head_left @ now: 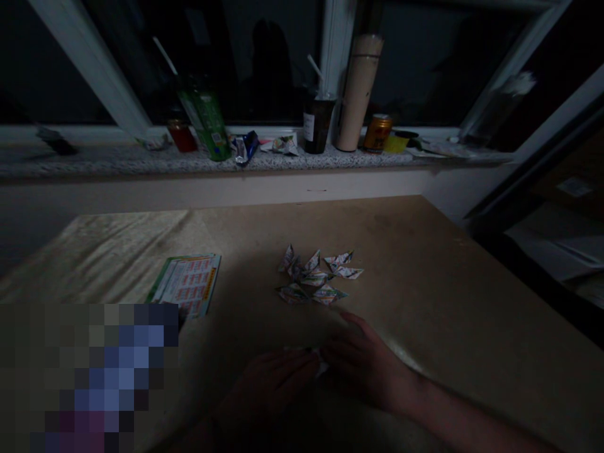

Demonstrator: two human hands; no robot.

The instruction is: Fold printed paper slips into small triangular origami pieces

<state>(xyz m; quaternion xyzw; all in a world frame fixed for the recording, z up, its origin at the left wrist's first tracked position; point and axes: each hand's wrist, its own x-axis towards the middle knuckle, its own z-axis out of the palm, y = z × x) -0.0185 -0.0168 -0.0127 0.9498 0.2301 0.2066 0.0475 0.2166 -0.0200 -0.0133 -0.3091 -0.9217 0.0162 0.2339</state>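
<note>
In dim light at the bottom of the head view, my left hand (278, 374) and my right hand (365, 365) meet over the table. Between their fingertips shows a small piece of printed paper (323, 363), mostly covered by the fingers. My left fingers are pressed together on it; those of my right hand curl down from the other side, with one finger sticking out forward. Just beyond my hands lies a loose group of several folded paper pieces (314, 277), pointed and covered in colored print. To the left is a stack of printed sheets (193, 283).
The brown table (401, 251) reaches a speckled windowsill (274, 162). Along the sill stand a green bottle (214, 126), a dark cup with straw (316, 129), a tall beige tumbler (359, 94) and an orange can (378, 133). A pixelated patch hides the lower left.
</note>
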